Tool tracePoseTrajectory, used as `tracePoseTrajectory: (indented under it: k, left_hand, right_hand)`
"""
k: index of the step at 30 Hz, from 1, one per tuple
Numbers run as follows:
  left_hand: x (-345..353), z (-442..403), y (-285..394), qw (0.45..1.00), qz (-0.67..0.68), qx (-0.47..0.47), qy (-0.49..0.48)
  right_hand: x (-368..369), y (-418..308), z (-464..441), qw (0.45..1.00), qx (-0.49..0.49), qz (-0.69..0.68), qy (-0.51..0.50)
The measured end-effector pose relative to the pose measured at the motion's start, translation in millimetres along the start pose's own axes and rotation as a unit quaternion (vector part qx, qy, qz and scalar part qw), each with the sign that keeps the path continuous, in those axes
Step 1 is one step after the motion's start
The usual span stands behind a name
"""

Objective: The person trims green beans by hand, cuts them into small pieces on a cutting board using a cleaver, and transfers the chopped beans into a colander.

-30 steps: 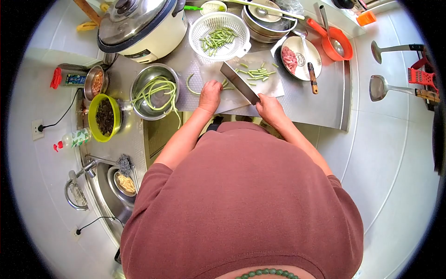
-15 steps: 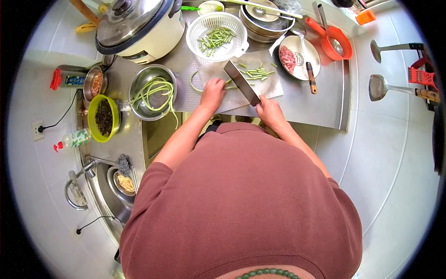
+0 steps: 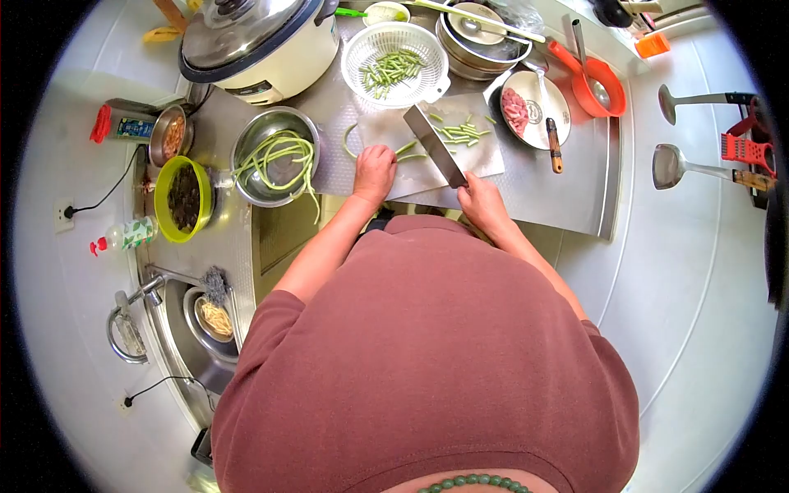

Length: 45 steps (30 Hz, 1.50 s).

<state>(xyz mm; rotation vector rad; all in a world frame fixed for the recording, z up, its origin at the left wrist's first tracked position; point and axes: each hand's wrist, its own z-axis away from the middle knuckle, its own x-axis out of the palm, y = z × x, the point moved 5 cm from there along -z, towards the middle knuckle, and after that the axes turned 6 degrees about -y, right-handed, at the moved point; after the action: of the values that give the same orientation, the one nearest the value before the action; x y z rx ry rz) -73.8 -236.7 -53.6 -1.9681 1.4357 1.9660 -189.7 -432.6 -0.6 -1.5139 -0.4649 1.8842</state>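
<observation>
My right hand (image 3: 483, 202) is closed round the handle of a cleaver (image 3: 434, 145), whose broad blade slants up to the left over the white cutting board (image 3: 485, 167). Fingers curled, my left hand (image 3: 376, 171) presses on long green beans (image 3: 406, 148) at the board's left part, just left of the blade. One bean end curves out beyond that hand on the left. Cut bean pieces (image 3: 462, 131) lie to the right of the blade. Behind the board, a white colander (image 3: 440, 70) holds more cut pieces. Whole beans (image 3: 283, 156) hang over the rim of a steel bowl (image 3: 246, 182) on the left.
A plate (image 3: 538, 131) of raw meat with a brown-handled utensil stands right, beside a red strainer (image 3: 608, 100). A large cooker (image 3: 283, 70) fills the back left. Further left are a green bowl (image 3: 162, 215) and the sink (image 3: 185, 345). Utensils hang on the right wall.
The whole view has shifted slightly as the head moved. Both hands stay at the board; the cleaver remains over the beans at nearly the same place.
</observation>
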Motion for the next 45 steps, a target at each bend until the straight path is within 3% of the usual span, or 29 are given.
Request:
tracePoseTrajectory:
  k: [27, 31, 45]
  left_hand:
    - [9, -6, -9, 0.998, -0.006, 0.066, -0.012]
    - [10, -7, -12, 0.997, -0.003, 0.052, -0.049]
    - [8, -5, -11, 0.998, 0.011, 0.061, -0.023]
  right_hand:
    - [5, -33, -7, 0.993, 0.002, 0.074, -0.092]
    - [16, -24, -12, 0.993, 0.0, 0.078, -0.087]
    - [10, -14, -20, 0.996, -0.007, 0.066, -0.056]
